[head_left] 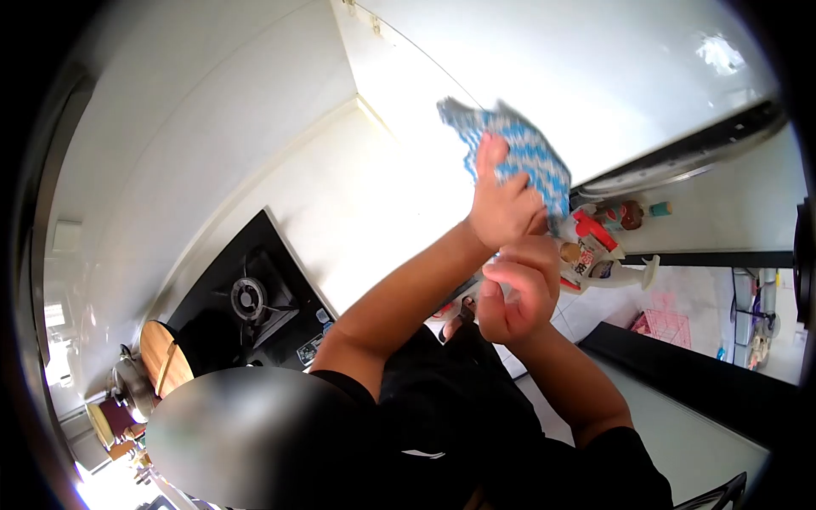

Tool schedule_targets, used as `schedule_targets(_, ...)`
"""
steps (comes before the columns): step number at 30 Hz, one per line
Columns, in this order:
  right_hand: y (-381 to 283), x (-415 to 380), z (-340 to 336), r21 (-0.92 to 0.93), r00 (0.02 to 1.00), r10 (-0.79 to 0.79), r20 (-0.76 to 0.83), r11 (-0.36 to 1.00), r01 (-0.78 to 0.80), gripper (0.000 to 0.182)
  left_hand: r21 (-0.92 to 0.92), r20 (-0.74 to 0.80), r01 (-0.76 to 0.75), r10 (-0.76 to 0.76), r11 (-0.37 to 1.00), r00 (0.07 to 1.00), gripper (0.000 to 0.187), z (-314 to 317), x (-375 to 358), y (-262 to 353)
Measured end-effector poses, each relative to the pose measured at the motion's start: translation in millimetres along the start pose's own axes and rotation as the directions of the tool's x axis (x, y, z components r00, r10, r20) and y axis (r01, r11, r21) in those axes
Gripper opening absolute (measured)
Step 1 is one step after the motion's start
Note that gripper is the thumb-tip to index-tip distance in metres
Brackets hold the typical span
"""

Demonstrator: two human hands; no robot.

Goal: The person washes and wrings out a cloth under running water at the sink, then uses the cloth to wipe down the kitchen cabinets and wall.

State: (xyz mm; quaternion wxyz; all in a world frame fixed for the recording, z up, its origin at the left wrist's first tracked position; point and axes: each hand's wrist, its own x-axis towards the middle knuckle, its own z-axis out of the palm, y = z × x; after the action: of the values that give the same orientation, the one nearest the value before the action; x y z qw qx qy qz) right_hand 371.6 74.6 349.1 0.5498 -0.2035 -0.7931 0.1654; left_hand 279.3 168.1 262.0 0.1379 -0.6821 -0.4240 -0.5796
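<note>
My left hand (507, 204) is closed on a blue-and-white patterned cloth (527, 157), which hangs spread out against the white surface behind it. The cloth's lower corner comes down close to my right hand. My right hand (520, 293) is raised just below the left, palm side toward me, with its fingers curled in. Whether anything is inside those curled fingers is hidden. Just beyond both hands stand a red-and-white bottle (595, 234) and a white spray bottle (625, 274), partly covered by the right hand.
A black gas hob (251, 297) sits at left, with a round wooden board (166, 359) and a metal pot (132, 387) beyond it. A brown bottle with a teal cap (629, 215) is at right. Below it runs a dark-edged counter (680, 399). A pink rack (669, 327) stands on the floor.
</note>
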Motion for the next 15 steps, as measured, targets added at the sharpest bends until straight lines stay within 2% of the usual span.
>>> schedule_targets(2, 4.0, -4.0, 3.9, 0.009, 1.000, -0.001, 0.025, 1.000, 0.001, 0.020, -0.001, 0.135, 0.109, -0.108, 0.994, 0.985, 0.027, 11.4, -42.5, 2.1)
schedule_targets(5, 18.6, -13.6, 14.3, 0.031, 0.975, 0.033, 0.219, 0.999, -0.040, 0.025, 0.023, 0.121, 0.138, -0.140, 0.990, 0.983, 0.029, 30.0, -106.0, -7.2)
schedule_targets(6, 26.6, -10.5, 22.0, 0.037, 0.976, 0.009, 0.220, 0.999, -0.018, 0.025, 0.025, 0.112, 0.160, -0.162, 0.987, 0.981, 0.029, 32.9, -117.2, -10.5)
schedule_targets(7, 32.0, -4.2, 30.4, -0.084, 0.946, 0.037, 0.321, 0.996, -0.010, 0.028, 0.027, 0.090, 0.176, -0.178, 0.984, 0.980, 0.030, 33.9, -119.8, -15.7)
schedule_targets(9, 48.1, 5.6, 48.1, -0.287, 0.854, 0.084, 0.514, 0.955, 0.079, 0.043, 0.034, 0.023, 0.218, -0.219, 0.975, 0.975, 0.031, 32.7, -114.7, -28.6)
schedule_targets(10, 55.1, 11.7, 59.7, -0.277, 0.849, 0.060, 0.525, 0.955, 0.104, 0.043, 0.029, -0.016, 0.234, -0.234, 0.972, 0.972, 0.032, 29.7, -104.8, -37.2)
schedule_targets(12, 65.1, 24.0, 84.0, -0.424, 0.785, 0.116, 0.609, 0.883, 0.199, 0.053, 0.022, -0.096, 0.256, -0.252, 0.967, 0.963, 0.033, 20.9, -77.8, -56.8)
schedule_targets(13, 71.6, 27.6, 94.5, -0.431, 0.775, 0.098, 0.624, 0.870, 0.237, 0.059, 0.014, -0.137, 0.264, -0.259, 0.965, 0.956, 0.034, 15.8, -64.5, -68.0)
schedule_targets(15, 74.1, 46.1, 109.8, -0.481, 0.795, 0.087, 0.601, 0.834, 0.272, 0.060, 0.009, -0.207, 0.276, -0.268, 0.961, 0.941, 0.035, 7.2, -37.4, -95.7)
